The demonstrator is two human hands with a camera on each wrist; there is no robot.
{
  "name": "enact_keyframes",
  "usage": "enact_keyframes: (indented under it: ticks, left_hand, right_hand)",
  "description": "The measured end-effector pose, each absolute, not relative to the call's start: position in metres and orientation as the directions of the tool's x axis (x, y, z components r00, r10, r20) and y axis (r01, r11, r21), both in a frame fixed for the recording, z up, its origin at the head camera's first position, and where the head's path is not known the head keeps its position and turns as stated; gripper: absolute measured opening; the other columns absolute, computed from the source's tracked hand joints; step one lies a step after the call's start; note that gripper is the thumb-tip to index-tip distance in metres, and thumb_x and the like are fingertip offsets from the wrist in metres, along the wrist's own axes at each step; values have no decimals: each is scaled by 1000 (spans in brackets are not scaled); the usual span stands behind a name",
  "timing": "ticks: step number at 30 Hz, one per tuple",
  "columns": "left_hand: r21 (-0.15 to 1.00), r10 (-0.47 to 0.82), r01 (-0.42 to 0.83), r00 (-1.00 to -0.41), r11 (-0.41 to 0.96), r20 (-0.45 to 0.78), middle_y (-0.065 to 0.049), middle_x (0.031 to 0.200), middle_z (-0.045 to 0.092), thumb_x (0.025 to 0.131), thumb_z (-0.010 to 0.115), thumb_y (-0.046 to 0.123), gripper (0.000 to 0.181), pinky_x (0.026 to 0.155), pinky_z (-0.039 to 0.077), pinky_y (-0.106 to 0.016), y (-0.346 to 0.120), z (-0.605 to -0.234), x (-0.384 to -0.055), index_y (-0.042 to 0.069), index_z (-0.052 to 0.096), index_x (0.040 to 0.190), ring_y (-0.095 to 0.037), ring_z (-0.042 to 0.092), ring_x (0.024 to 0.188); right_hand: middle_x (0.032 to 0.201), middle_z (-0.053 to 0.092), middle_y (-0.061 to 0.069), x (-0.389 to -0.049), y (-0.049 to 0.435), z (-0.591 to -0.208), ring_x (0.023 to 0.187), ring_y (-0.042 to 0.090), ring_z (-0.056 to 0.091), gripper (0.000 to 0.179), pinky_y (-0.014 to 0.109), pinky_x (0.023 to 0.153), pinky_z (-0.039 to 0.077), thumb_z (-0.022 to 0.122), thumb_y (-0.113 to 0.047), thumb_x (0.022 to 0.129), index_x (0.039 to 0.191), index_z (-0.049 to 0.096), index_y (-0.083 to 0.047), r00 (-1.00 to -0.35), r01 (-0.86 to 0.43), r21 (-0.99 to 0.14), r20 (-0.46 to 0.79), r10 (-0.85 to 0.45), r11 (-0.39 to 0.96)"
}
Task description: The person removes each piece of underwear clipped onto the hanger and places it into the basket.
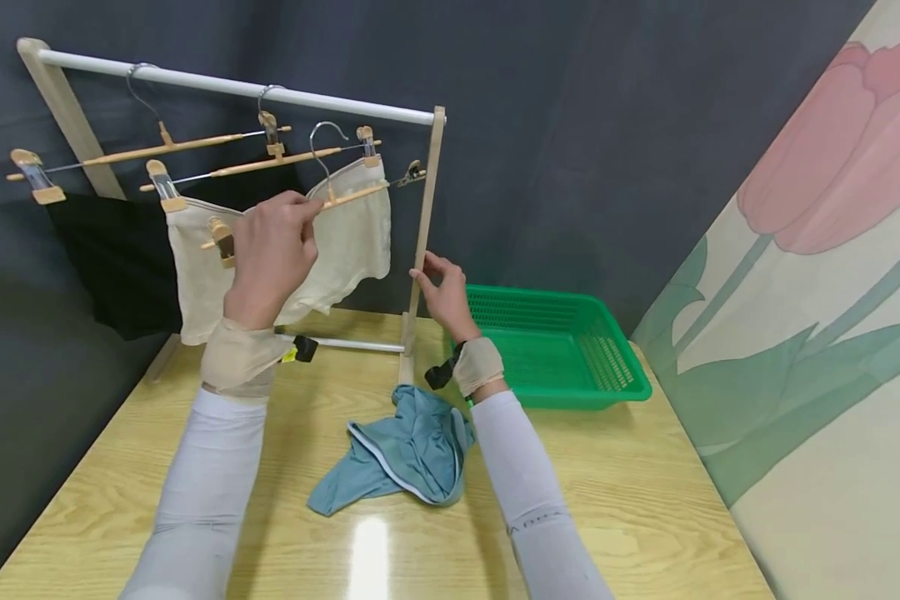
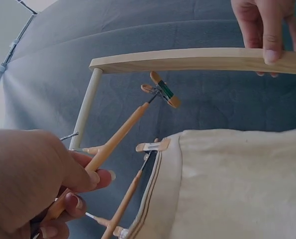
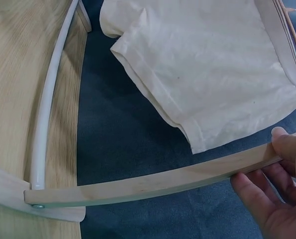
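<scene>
My left hand (image 1: 273, 254) grips a wooden clip hanger (image 1: 356, 197) by its bar, in front of the cream shorts (image 1: 356, 237). This hanger carries no garment, and its metal hook stands free below the rack's white rail (image 1: 195, 81). In the left wrist view, thumb and fingers are wrapped round the hanger bar (image 2: 120, 132), with a clip at its far end. The right hand (image 1: 446, 296) pinches the rack's right wooden post (image 1: 429, 192) about midway up. The cream shorts hang by two clips from another hanger on the rail, partly hidden behind the left hand.
Black clothing (image 1: 112, 258) hangs behind the cream shorts at the left. A crumpled blue garment (image 1: 412, 450) with white trim lies on the wooden table (image 1: 607, 517). Behind the right forearm stands a green plastic basket (image 1: 637, 387). Dark curtain and a tulip-painted wall (image 1: 832, 208) border the table.
</scene>
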State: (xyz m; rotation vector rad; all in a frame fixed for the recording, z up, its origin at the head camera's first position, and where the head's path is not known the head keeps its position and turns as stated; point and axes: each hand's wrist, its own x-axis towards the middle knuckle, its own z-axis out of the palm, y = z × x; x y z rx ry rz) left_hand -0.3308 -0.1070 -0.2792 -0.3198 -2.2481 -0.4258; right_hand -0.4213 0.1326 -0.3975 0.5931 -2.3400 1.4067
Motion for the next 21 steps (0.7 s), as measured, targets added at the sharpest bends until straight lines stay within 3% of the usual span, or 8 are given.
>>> enact_keyframes:
  ticks: [9,16,21]
  left_hand:
    - [204,51,284,-687,937,725,-19,112,73,96,48,-5,39,51,44,-46,-99,-255,-341,5,74,124,-41,67,76]
    - [231,12,246,-710,941,704,-22,94,72,93,45,-9,41,47,33,-40,-93,-240,-347,4,77,114,-40,61,67]
    - [264,-20,233,-713,936,701,-22,85,69,93,47,-7,36,51,42,-49,-87,-233,-352,2,80,103,-43,64,70]
  right_hand:
    - [119,67,18,-421,128,-398,110,31,65,45,47,95,54,64,-17,101,142,57,0,-855,-512,-752,491,-164,415]
    - [117,68,19,-418,129,-397,110,31,64,43,48,97,52,64,-17,101,140,59,-1,-858,-509,-759,484,-170,406]
    - [117,67,20,-419,132,-396,108,33,64,44,50,96,52,64,-16,101,141,58,1,-850,-522,-753,497,-173,399]
